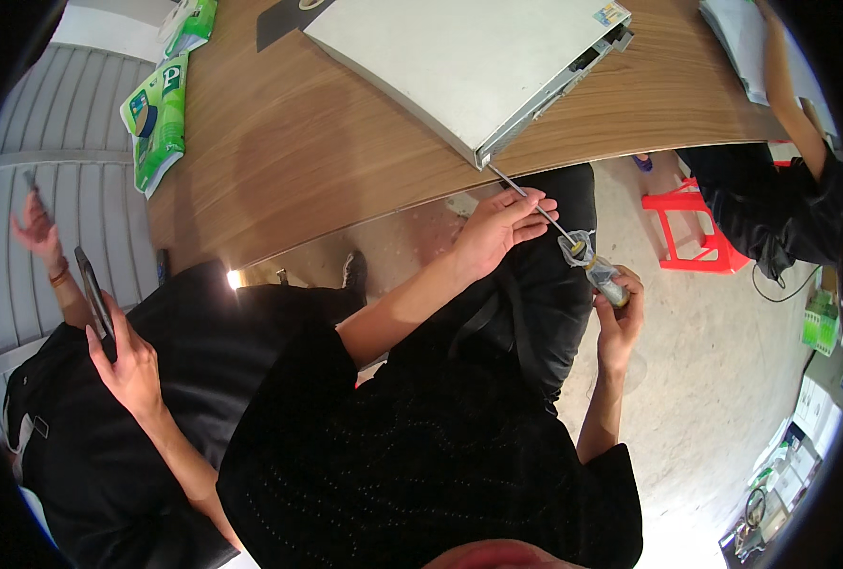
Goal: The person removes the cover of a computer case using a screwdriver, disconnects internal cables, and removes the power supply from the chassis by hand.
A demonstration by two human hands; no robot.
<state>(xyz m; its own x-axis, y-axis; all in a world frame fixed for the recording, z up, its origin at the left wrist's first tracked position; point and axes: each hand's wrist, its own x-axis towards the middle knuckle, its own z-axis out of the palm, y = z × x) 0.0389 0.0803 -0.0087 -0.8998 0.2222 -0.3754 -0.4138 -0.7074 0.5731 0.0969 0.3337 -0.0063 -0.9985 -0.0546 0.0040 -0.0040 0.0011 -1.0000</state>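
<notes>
My left hand [503, 226] holds the thin metal shaft of a screwdriver [559, 227] between thumb and curled fingers. The shaft slants up to the lower corner of a white computer case [459, 62] lying on the wooden table [270, 152]; whether its tip touches the case I cannot tell. My right hand [619, 311] grips the screwdriver's handle [604, 280], which is wrapped in a crumpled clear plastic bag. Both hands are over my dark-clothed leg [559, 341], below the table edge.
At my left a co-worker's hand [128, 365] holds a phone [95, 294]; another raised hand [37, 228] is beyond. Green-white wipe packs [161, 128] lie at the table's left. Another person's arm [791, 119] reaches toward papers [734, 47] at right, above a red stool [678, 237].
</notes>
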